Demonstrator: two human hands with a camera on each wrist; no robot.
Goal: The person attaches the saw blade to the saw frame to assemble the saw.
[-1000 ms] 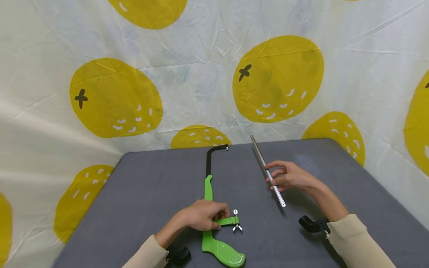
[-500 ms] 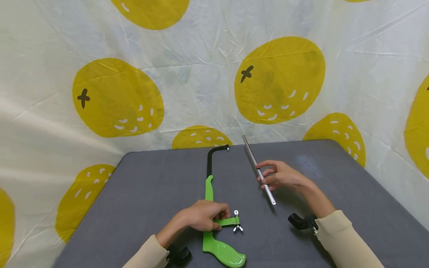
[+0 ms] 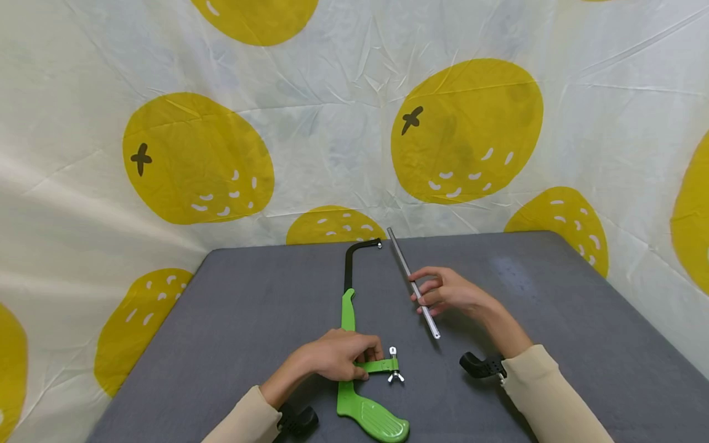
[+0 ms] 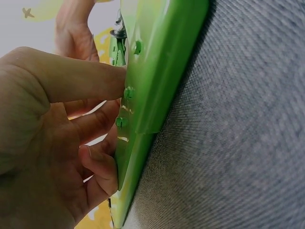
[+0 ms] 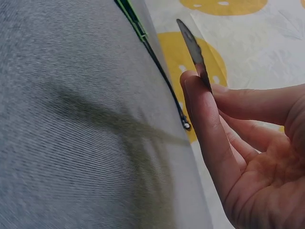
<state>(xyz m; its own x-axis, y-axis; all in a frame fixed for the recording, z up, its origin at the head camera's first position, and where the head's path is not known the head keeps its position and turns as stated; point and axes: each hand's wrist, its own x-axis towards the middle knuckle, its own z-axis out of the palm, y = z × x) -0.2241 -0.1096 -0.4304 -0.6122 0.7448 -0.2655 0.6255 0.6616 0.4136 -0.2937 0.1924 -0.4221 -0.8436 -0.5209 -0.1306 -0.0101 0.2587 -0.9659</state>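
Note:
A hacksaw frame (image 3: 347, 312) lies on the table, its green handle (image 3: 375, 419) near me and its bent black front arm (image 3: 349, 267) pointing away. My left hand (image 3: 336, 355) grips the green part just above the handle; the left wrist view shows thumb and fingers against the frame (image 4: 159, 62). A short green arm sticks out to the right, ending in a silver wing nut (image 3: 396, 377). Right of the frame, my right hand (image 3: 451, 293) pinches a thin silver hacksaw blade (image 3: 399, 251) between thumb and fingers, raised off the table and apart from the frame.
The grey table (image 3: 266, 295) reaches back to a white curtain (image 3: 332, 154) printed with yellow fruit. Black wrist mounts (image 3: 480, 365) sit under both wrists, close to the tabletop.
My right hand has moved left with the hacksaw blade, bringing it closer to the frame. The left hand keeps its grip and stays in place.

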